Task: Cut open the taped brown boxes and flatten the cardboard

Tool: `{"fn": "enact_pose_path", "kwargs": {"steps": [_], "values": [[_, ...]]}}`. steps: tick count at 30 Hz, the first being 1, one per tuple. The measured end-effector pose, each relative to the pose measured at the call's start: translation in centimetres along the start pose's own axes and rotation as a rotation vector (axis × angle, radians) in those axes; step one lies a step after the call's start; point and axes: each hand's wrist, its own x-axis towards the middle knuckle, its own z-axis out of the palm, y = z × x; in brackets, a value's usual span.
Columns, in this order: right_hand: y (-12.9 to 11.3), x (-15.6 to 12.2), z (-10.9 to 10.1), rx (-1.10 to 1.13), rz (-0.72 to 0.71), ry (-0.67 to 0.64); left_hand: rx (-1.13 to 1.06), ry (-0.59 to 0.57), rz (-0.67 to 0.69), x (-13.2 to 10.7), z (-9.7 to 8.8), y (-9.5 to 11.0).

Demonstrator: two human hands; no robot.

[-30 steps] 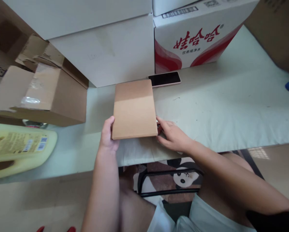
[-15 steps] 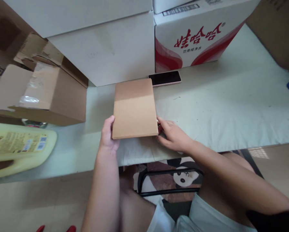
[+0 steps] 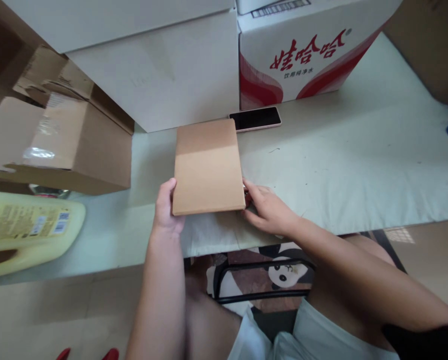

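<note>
A flat brown cardboard box (image 3: pixel 208 167) lies on the pale cloth-covered table (image 3: pixel 359 170), its near edge close to the table's front. My left hand (image 3: pixel 166 210) grips its near left corner, fingers hidden beneath it. My right hand (image 3: pixel 269 210) presses against its near right corner, fingers curled at the side; a small red bit shows between them and the box.
A phone (image 3: pixel 256 118) lies face up just behind the box. A large white carton (image 3: pixel 152 65) and a red-printed white carton (image 3: pixel 302 55) stand at the back. An open brown carton (image 3: pixel 59 140) and a yellow bottle (image 3: pixel 25 230) lie to the left. A panda-print stool (image 3: pixel 280 272) is below.
The view has tilted slightly, shifting everything a little down and left. Both hands stay on the cardboard box's near corners.
</note>
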Motion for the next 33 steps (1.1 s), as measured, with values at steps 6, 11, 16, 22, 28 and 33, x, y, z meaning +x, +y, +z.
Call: {"fn": "enact_pose_path", "kwargs": {"steps": [6,11,16,22,28,33], "values": [[0.05,-0.04,0.21,-0.016,0.011,0.009,-0.016,0.000,0.000,0.05,0.06,0.00],[0.07,0.02,0.38,-0.015,0.001,0.021,-0.017,-0.010,-0.015,0.01,0.07,0.11],[0.07,-0.01,0.39,-0.018,0.001,0.021,0.000,-0.014,0.001,0.15,-0.12,-0.08],[0.02,-0.01,0.29,-0.021,-0.002,0.017,-0.011,-0.012,-0.003,0.25,-0.19,-0.19],[0.05,-0.01,0.29,-0.024,-0.010,0.020,-0.020,-0.001,-0.003,0.17,-0.15,-0.12],[0.01,-0.02,0.23,-0.020,-0.006,0.019,-0.005,-0.021,0.010,0.26,-0.33,-0.33]]}}
